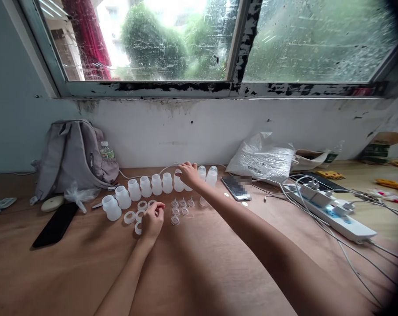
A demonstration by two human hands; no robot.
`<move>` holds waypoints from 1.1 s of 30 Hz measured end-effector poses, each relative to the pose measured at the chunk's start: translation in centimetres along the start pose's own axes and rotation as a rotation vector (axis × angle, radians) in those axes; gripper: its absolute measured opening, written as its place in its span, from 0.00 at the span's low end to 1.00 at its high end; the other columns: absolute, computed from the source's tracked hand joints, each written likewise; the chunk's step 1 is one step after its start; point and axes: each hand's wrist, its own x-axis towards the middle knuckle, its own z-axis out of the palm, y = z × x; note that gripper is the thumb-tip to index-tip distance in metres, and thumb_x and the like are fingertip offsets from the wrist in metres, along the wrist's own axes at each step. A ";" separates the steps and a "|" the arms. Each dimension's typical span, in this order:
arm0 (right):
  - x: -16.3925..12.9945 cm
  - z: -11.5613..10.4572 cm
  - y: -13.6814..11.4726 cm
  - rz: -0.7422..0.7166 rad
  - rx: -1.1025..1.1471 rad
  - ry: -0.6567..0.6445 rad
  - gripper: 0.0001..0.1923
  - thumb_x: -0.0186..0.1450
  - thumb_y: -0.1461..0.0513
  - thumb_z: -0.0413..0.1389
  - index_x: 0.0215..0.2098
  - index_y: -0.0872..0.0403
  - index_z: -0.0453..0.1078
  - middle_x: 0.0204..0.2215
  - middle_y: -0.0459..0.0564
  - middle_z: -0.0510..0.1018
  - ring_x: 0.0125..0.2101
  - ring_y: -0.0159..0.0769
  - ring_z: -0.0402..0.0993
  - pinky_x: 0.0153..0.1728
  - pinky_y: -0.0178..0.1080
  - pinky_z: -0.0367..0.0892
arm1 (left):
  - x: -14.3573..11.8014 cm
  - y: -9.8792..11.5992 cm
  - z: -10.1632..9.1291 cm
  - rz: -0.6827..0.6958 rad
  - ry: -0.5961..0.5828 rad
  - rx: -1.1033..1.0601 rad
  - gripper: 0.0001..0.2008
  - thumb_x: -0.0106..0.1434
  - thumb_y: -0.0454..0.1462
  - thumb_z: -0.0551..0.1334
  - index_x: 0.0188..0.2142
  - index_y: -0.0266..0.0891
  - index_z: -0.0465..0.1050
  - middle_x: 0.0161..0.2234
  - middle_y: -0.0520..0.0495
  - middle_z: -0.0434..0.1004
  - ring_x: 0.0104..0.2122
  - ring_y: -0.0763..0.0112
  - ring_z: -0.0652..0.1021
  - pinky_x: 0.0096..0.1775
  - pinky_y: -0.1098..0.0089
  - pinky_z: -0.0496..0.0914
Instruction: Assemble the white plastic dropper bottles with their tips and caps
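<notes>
A row of frosted white baby bottles [156, 185] curves across the table. My right hand [187, 174] reaches over its right part, fingers bent around the top of a baby bottle [178, 183]; the hand hides part of that top. Further right, two bottles [211, 176] carry clear domed caps. My left hand [153, 220] is curled with its fingertips together, beside several white rings [129, 217]; whether anything small is pinched in it is hidden. Between and in front of my hands lie several clear nipples [175, 211].
A grey backpack [70, 153] and a black phone [56, 225] stand and lie at left. Toward the right are another phone [235, 188], a white plastic bag [263, 156] and a power strip [344, 221] with loose cables. The wall and window close off the back.
</notes>
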 end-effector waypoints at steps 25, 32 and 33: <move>-4.9 0.7 -0.8 -0.090 0.141 0.233 0.09 0.64 0.63 0.45 0.39 0.56 0.64 0.37 0.53 0.73 0.37 0.38 0.64 0.38 0.38 0.54 | -0.2 -1.4 -0.3 -0.020 -0.103 0.916 0.13 0.56 0.43 0.54 0.33 0.37 0.70 0.37 0.40 0.66 0.41 0.56 0.65 0.39 0.59 0.60; -14.1 5.6 -4.2 -0.091 0.209 0.058 0.08 0.59 0.58 0.53 0.34 0.54 0.65 0.31 0.50 0.72 0.33 0.38 0.66 0.35 0.37 0.57 | -0.5 -1.2 0.2 0.055 -0.071 0.864 0.09 0.56 0.38 0.54 0.33 0.38 0.69 0.38 0.42 0.67 0.40 0.58 0.66 0.38 0.60 0.62; -14.6 6.1 -4.4 -0.066 0.213 0.041 0.08 0.58 0.59 0.54 0.35 0.54 0.65 0.31 0.50 0.72 0.34 0.38 0.66 0.35 0.37 0.58 | -0.6 -1.2 0.2 0.077 -0.056 0.845 0.08 0.56 0.37 0.54 0.33 0.38 0.69 0.38 0.42 0.67 0.40 0.58 0.67 0.38 0.60 0.62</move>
